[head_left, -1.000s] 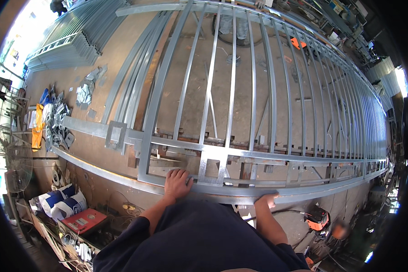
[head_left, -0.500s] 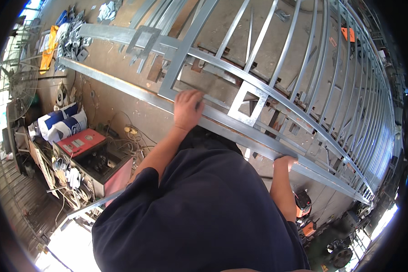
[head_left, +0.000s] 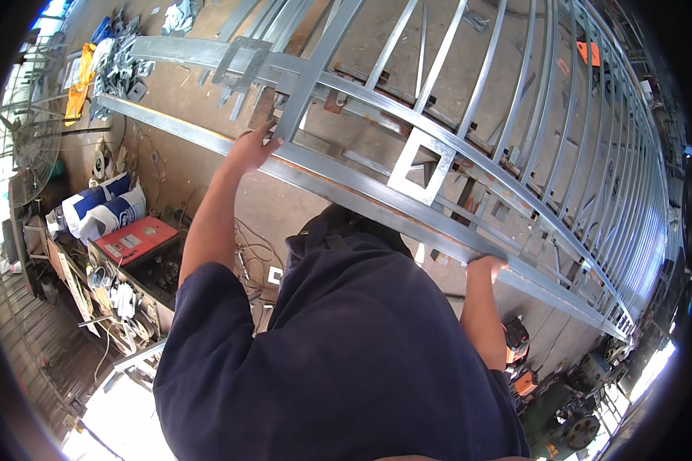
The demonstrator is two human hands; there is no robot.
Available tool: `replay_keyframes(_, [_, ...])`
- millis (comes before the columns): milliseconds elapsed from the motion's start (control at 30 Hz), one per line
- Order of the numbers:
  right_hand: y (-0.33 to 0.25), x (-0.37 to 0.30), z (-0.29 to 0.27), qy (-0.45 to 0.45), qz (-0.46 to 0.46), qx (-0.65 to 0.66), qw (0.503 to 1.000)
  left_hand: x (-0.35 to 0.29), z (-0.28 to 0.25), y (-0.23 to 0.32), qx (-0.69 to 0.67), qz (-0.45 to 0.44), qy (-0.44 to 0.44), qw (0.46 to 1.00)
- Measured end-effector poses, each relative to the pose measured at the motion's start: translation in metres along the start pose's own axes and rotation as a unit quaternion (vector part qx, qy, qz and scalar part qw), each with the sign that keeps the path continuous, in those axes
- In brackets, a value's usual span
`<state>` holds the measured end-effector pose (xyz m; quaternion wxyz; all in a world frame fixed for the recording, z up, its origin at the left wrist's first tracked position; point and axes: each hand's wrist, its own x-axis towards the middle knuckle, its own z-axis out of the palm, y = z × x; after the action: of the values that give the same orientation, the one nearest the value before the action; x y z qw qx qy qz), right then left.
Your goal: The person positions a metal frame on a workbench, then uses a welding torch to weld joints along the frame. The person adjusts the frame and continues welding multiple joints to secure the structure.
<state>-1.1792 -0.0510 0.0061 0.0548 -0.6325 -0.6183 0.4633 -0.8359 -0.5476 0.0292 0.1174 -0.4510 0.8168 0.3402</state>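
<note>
A long grey metal rail (head_left: 377,201) runs across in front of me, from upper left to lower right. My left hand (head_left: 251,150) is at its upper edge, fingers bent and closed at the near end of a crosswise metal bar (head_left: 315,75). Part of that grip is hidden by the hand itself. Farther along the rail, my right hand (head_left: 484,267) is wrapped over the near edge, its fingertips partly out of sight. Between the hands, a square metal plate with a square opening (head_left: 402,181) lies against the rail's far side.
A frame of many parallel metal bars (head_left: 488,81) spreads out beyond the rail. At left are a red-topped machine (head_left: 137,240), blue-and-white sacks (head_left: 109,206), a fan (head_left: 38,150) and loose cables. Metal scraps (head_left: 123,71) lie far left; an orange-and-black tool (head_left: 517,342) stands at right.
My left hand has moved left along the rail to the end of the crosswise bar. That bar's near end has shifted and the bar shows narrower. The right hand has stayed on the rail.
</note>
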Motion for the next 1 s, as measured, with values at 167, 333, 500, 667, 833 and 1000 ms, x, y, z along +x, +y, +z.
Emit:
replay_keyframes(167, [-0.006, -0.022, -0.004, 0.021, -0.001, -0.03, 0.999, 0.025, -0.014, -0.01, -0.056, -0.006, -0.134, 0.989])
replay_keyframes(333, [-0.007, -0.021, -0.007, 0.02, 0.003, -0.024, 1.0, 0.031, -0.034, 0.002, -0.064, 0.0, -0.246, 0.967])
replay_keyframes(500, [-0.006, -0.012, -0.007, 0.04, 0.034, -0.026, 0.998, 0.057, -0.02, -0.039, -0.117, -0.01, -0.287, 0.951])
replay_keyframes(667, [0.019, 0.052, 0.017, 0.044, 0.006, -0.043, 0.998, 0.074, -0.008, -0.072, -0.133, -0.011, -0.315, 0.94])
replay_keyframes(833, [0.0, 0.012, -0.001, 0.034, -0.007, -0.016, 0.999, 0.081, -0.008, -0.062, -0.104, 0.035, -0.308, 0.945])
replay_keyframes(1000, [0.002, 0.012, -0.003, 0.028, -0.008, -0.041, 0.999, 0.062, -0.023, -0.028, -0.131, 0.025, -0.317, 0.939])
